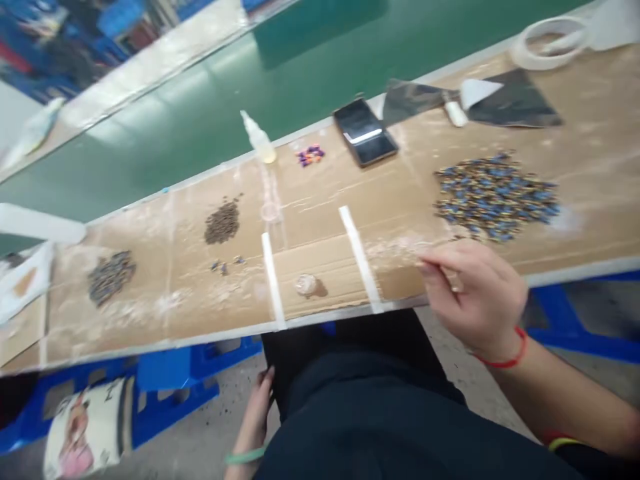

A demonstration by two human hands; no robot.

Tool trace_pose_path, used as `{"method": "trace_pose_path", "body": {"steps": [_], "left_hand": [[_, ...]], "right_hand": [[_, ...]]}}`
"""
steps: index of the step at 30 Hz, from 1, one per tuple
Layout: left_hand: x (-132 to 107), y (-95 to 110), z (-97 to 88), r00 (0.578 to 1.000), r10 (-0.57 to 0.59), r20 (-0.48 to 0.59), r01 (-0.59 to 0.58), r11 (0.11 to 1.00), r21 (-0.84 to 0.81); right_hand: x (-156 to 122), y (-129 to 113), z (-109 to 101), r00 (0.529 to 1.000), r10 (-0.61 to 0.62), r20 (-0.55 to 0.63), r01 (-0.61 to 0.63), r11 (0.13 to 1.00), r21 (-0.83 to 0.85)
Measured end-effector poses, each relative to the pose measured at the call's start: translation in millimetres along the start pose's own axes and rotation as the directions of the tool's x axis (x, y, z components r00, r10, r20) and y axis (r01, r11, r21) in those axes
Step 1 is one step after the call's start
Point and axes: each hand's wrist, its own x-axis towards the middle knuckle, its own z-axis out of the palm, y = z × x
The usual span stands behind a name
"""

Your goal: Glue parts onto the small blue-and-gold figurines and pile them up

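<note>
My right hand (473, 290), with a red band at the wrist, is raised over the front edge of the cardboard-topped table. Thumb and forefinger are pinched together; anything between them is too small to make out. Just beyond it lies a wide pile of small blue and gold pieces (497, 197). Below the table edge hangs my left hand (263, 390), beside my dark-clothed leg, its fingers blurred and partly hidden. A small round whitish lump (306, 285) sits between two white tape strips (360, 257) in front of me.
A brown pile of bits (223, 223), a grey pile (113, 277) and a few loose pieces (223, 268) lie to the left. Along the back are a dropper bottle (259, 140), purple and orange bits (311, 155), a phone (365, 131) and a tape roll (550, 43). Blue stools (170, 370) stand below.
</note>
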Motion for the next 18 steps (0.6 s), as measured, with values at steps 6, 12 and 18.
{"method": "trace_pose_path", "body": {"steps": [6,12,18], "left_hand": [[21,23,-53.5,0.845,0.508,-0.165,-0.483,0.859,0.170],[119,79,-93.1,0.670,0.641,-0.376,-0.404,0.739,0.539],[160,107,-105.1,0.759,0.621,-0.194,-0.398,0.680,0.616]], "right_hand": [[25,-6,21,0.981,-0.182,0.074,0.176,0.981,0.085],[15,-23,35,0.981,-0.140,0.135,0.124,0.985,0.122],[1,-11,28,0.988,-0.062,0.139,0.059,0.998,0.027]]}}
